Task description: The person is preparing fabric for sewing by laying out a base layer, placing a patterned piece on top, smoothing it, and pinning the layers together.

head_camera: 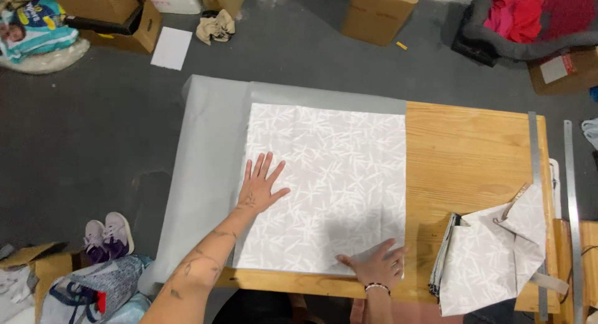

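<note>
Patterned white fabric sheet (327,187) flat, near square, edges parallel to wooden table (473,156), both hands open: left (261,188), right (375,264) pressing it

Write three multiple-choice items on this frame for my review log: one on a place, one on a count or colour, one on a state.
1. Where does the left hand rest?
A. on the patterned white sheet's left part
B. on the cardboard box
C. on the metal ruler

2. How many shoes stand on the floor at lower left?
A. none
B. two
C. five

3. How does the patterned white sheet lie?
A. rolled into a tube
B. crumpled in a ball
C. spread flat over the grey sheet

Answers:
1 A: the fingers are splayed flat on the sheet's left part.
2 B: a pair of shoes stands side by side.
3 C: it lies flat, and the right hand presses its near edge.
</note>
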